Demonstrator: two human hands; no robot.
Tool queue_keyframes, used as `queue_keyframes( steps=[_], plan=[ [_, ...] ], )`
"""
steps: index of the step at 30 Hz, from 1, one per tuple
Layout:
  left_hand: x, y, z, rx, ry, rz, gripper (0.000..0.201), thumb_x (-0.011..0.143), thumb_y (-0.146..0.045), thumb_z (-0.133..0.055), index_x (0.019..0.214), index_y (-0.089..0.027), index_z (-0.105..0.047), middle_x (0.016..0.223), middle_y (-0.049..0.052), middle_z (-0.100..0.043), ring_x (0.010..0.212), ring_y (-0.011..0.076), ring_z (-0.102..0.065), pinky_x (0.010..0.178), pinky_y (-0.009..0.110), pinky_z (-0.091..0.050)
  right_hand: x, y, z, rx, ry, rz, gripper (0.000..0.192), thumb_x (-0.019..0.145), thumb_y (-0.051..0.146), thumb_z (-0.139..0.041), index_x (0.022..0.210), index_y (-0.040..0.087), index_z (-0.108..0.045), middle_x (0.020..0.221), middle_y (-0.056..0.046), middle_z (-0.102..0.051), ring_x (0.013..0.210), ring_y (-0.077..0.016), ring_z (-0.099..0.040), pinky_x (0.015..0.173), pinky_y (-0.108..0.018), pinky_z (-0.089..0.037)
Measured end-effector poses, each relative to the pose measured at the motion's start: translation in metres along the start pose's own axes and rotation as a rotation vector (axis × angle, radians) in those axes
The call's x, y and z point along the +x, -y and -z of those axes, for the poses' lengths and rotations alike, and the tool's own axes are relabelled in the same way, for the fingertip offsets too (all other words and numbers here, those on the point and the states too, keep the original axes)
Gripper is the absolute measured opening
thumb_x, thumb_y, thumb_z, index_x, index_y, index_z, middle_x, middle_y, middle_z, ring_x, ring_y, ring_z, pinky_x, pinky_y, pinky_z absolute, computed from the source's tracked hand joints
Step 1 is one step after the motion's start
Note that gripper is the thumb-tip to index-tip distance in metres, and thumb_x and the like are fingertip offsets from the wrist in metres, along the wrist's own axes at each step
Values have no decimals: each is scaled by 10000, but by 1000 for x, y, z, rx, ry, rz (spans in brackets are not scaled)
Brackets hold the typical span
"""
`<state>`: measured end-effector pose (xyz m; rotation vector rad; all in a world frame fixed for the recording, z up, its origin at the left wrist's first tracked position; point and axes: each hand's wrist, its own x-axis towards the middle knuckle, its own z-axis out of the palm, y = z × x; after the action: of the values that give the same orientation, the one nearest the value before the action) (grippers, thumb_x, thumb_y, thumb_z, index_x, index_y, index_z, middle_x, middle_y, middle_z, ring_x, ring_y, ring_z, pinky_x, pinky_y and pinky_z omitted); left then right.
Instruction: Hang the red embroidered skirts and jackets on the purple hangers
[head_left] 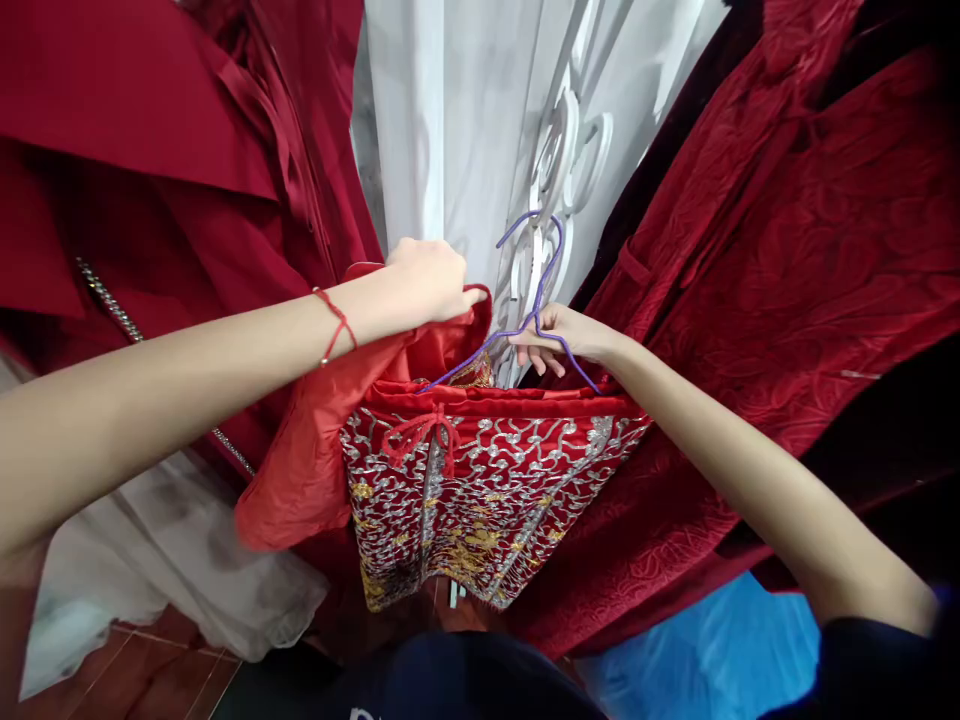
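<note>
**Both hands on an embroidered garment at its hanger**

Centre of frame: I see the left hand (427,280) clenched on a fold of plain red lining (315,460), fingers curled over the cloth's top edge just left of centre; a thin red string bracelet (335,325) sits on that wrist. The right hand (562,335) is just right of centre, fingers pinched on the purple wire hanger (536,300) where its arms meet below the hook; the hook stands up against the white ornate panel (525,120) behind.

The embroidered red garment (480,480) hangs from the hanger in the lower centre, silver and gold scrollwork across it; a small red cord bow (424,430) is tied near its top edge, left of middle; the lining spills out to its left.

Upper left: dark red satin garments (150,150); a silver chain trim (112,305) runs across them. Right side: deep red textured velvet (787,300) fills the frame. Lower left: white fabric (165,560) over reddish floor tiles (150,680); lower right: a blue patch (712,650), what it is I cannot tell.
</note>
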<state>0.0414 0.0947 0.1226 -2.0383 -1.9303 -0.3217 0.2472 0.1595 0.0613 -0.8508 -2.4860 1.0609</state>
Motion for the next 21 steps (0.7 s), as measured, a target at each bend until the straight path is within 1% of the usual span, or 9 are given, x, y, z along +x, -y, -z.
queue_keyframes(
  steps=[3,5,8,10,12,14,16,19,21],
  plan=[
    [1,-18,-2,-17,117,-103,546,796,-609,-657,1086,-155,-746,990,118,-680,1111,387,-604,967,493,-417,6,-4,-9,26,67,4,724,749,835,-526,561,150,-664,453,-43,-622,340,-101,-521,380,-220,-365],
    [1,-26,-3,-21,137,-144,513,798,-568,-671,1077,-145,-752,1010,133,-689,1095,384,-609,968,493,-419,9,-6,-13,10,126,-25,745,779,834,-483,556,148,-669,451,-54,-623,354,-110,-537,381,-223,-349],
    [2,-26,-2,-52,79,-141,521,831,-547,-650,1122,-124,-735,1059,139,-679,1126,389,-596,990,502,-402,12,-8,-15,-55,162,-45,703,811,790,-489,580,158,-693,446,-42,-622,387,-114,-555,409,-218,-361],
    [4,-18,1,-82,30,-115,557,830,-567,-655,1170,-130,-715,1091,125,-663,1178,400,-569,1002,504,-392,11,-9,-13,-94,186,-53,651,802,758,-529,567,173,-692,438,-30,-615,403,-122,-560,434,-227,-396],
    [6,-8,4,-95,-5,-83,599,825,-595,-659,1215,-142,-691,1122,113,-646,1227,410,-537,1004,496,-392,11,-11,-10,-132,217,-123,594,777,719,-592,553,177,-685,454,-35,-626,416,-136,-566,455,-248,-430],
    [8,0,6,-92,-27,-53,635,832,-615,-644,1254,-141,-666,1153,110,-628,1258,418,-512,994,482,-396,11,-15,-8,-205,178,-231,528,765,654,-655,552,173,-684,488,-50,-646,436,-150,-580,480,-265,-452],
    [6,3,7,-84,-38,-29,665,843,-632,-622,1280,-131,-645,1177,111,-614,1269,420,-503,979,465,-400,13,-22,-6,-325,92,-289,461,791,570,-674,557,173,-688,522,-58,-661,462,-156,-593,506,-271,-459],
    [-4,1,5,-79,-39,-37,671,854,-641,-597,1281,-125,-643,1173,109,-615,1260,411,-515,956,436,-403,14,-29,-5,-475,27,-259,383,834,461,-658,572,183,-687,566,-46,-679,505,-153,-602,536,-265,-451],
    [-15,-1,3,-68,-42,-98,635,861,-622,-595,1243,-120,-670,1130,114,-635,1234,402,-538,934,424,-405,10,-29,-4,-588,24,-250,337,862,437,-626,648,190,-711,623,-39,-707,572,-161,-637,555,-253,-448]
  ],
)
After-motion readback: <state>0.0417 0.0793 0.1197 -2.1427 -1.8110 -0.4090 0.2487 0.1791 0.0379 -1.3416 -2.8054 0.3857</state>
